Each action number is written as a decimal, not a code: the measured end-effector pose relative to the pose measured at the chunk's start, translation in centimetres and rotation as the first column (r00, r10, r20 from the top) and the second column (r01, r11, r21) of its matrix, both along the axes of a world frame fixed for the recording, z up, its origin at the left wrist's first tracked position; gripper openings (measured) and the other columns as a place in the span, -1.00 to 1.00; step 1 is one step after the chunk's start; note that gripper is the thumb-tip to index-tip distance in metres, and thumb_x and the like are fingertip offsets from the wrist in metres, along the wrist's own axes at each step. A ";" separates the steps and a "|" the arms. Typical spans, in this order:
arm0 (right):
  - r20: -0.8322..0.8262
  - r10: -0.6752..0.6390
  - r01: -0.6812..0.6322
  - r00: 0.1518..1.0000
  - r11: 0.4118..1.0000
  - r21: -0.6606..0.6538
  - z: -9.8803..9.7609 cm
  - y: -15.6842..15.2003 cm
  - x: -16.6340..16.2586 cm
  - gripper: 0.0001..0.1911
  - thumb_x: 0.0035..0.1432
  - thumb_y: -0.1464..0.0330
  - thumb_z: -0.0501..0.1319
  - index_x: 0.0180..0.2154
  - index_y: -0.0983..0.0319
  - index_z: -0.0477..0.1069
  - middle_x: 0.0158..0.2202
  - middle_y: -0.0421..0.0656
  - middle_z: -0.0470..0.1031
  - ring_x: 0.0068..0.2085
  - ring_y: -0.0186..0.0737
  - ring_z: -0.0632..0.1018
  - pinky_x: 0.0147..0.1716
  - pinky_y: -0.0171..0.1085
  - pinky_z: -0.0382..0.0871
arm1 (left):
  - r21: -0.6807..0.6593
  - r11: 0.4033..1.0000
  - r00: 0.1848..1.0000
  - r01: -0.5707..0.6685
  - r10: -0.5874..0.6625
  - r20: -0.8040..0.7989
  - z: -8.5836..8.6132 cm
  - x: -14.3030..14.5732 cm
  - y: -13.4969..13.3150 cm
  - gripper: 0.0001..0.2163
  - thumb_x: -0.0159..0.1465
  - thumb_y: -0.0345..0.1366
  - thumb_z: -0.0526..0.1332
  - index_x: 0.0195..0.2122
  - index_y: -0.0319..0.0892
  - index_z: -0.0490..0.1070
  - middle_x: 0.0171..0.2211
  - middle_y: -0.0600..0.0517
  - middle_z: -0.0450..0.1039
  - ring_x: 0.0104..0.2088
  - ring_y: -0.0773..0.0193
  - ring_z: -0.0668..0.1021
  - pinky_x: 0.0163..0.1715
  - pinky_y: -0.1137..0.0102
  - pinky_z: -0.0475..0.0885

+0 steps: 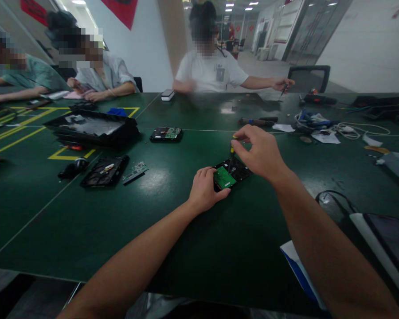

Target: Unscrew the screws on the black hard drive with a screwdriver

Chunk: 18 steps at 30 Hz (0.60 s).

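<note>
A hard drive (241, 170) lies on the green table with its green circuit board (224, 178) facing up. My left hand (204, 188) grips the near left end of the drive, thumb along the front edge and fingers over the far side. In my right hand (257, 148) is a small screwdriver (232, 149) with a yellow and black handle, pinched near its top. It stands almost upright, its shaft pointing down at the drive just beyond the green board. Whether the tip sits in a screw is too small to tell.
Left of my hands lie a loose circuit board (135, 173), a black drive casing (104, 171) and another hard drive (166, 134). Behind them stands a black tray (93, 128). Cables (362, 129) and paper scraps lie at the right. Across the table, a person (206, 66) holds a tool.
</note>
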State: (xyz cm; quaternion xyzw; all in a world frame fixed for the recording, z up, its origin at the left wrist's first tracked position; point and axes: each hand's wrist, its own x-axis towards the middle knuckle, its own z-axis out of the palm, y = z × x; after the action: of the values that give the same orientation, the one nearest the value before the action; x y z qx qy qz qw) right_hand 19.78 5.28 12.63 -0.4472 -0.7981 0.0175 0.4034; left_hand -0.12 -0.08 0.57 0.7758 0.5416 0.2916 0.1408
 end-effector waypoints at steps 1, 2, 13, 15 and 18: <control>-0.003 -0.016 0.016 1.000 1.000 -0.001 0.0 0.0 0.0 -0.93 0.28 0.28 0.26 -0.20 0.10 0.45 -0.17 -0.07 0.63 -0.11 0.05 0.60 -0.09 0.01 0.47 | -0.001 1.000 1.000 0.000 0.000 -0.001 0.0 0.0 0.0 -0.36 0.22 0.02 0.44 0.23 -0.18 0.36 0.25 -0.25 0.43 0.33 -0.17 0.43 0.36 -0.07 0.36; -0.011 -0.036 0.036 0.999 0.999 -0.006 -0.1 0.0 0.0 -0.92 0.27 0.28 0.27 -0.19 0.11 0.45 -0.17 -0.06 0.63 -0.13 0.05 0.61 -0.10 0.01 0.47 | -0.003 1.000 1.000 0.001 -0.001 -0.002 0.0 0.0 0.0 -0.36 0.23 0.03 0.44 0.23 -0.18 0.36 0.25 -0.25 0.44 0.32 -0.17 0.43 0.36 -0.07 0.36; 0.019 -0.012 0.013 1.000 1.000 -0.011 0.0 0.0 0.0 -0.88 0.24 0.30 0.30 -0.17 0.11 0.42 -0.14 -0.05 0.62 -0.11 0.05 0.60 -0.07 0.02 0.47 | -0.012 1.000 1.000 0.007 -0.007 0.000 0.4 -0.1 -0.2 -0.36 0.24 0.02 0.43 0.24 -0.20 0.36 0.26 -0.26 0.43 0.33 -0.17 0.42 0.37 -0.07 0.35; -0.003 -0.061 0.061 0.998 0.998 -0.014 -0.1 0.0 0.0 -0.86 0.21 0.32 0.31 -0.18 0.12 0.41 -0.15 -0.04 0.61 -0.14 0.05 0.60 -0.11 0.01 0.46 | -0.008 1.000 1.000 0.002 -0.002 0.003 0.4 0.0 -0.2 -0.37 0.23 0.01 0.44 0.24 -0.17 0.36 0.26 -0.24 0.44 0.33 -0.17 0.42 0.36 -0.07 0.36; -0.015 -0.084 0.084 0.996 0.996 -0.022 -0.1 0.0 0.1 -0.85 0.22 0.29 0.32 -0.20 0.12 0.39 -0.19 -0.06 0.61 -0.18 0.02 0.60 -0.15 -0.02 0.45 | -0.004 1.000 1.000 0.003 -0.003 0.006 0.3 0.0 -0.2 -0.35 0.23 0.01 0.44 0.24 -0.21 0.36 0.25 -0.26 0.44 0.32 -0.18 0.42 0.36 -0.06 0.36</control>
State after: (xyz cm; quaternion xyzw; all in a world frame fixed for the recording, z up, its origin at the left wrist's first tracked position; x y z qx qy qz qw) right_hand 19.90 5.32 12.54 -0.4847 -0.7751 0.0126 0.4051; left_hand -0.16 -0.23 0.83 0.7754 0.5405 0.2926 0.1446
